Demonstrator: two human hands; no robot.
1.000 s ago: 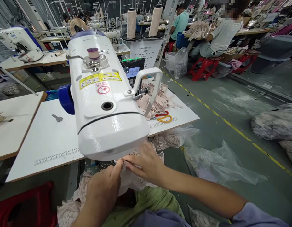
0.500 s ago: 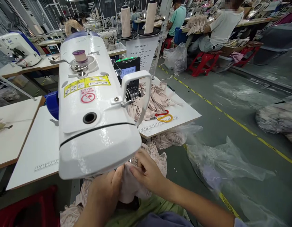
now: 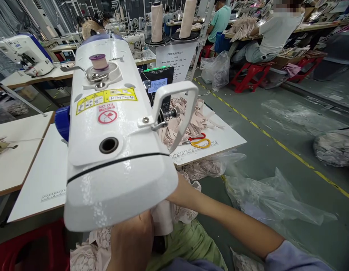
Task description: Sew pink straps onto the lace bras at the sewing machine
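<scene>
A white sewing machine head (image 3: 115, 188) fills the middle of the view and covers the spot under its front end. My left hand (image 3: 134, 233) is curled at the near side of the head, against a piece of pale beige fabric (image 3: 163, 218) that hangs beneath it. Its fingertips are hidden. Of my right hand (image 3: 181, 190) only the back and wrist show, reaching in under the head's right side; the fingers are out of sight. Beige lace fabric (image 3: 91, 250) lies over my lap on the left, and more lace shows below my right wrist.
On the white table, beige strips (image 3: 188, 120) are heaped beside red-and-yellow scissors (image 3: 198, 141). Thread cones (image 3: 188, 19) stand behind the machine. A red stool (image 3: 35, 248) is at lower left; plastic bags (image 3: 264, 195) lie on the floor at right. Other people sit working farther off.
My right hand has moved forward and under the machine head, so its fingers are no longer visible. My left hand has shifted slightly right. The view has moved a little closer over the machine.
</scene>
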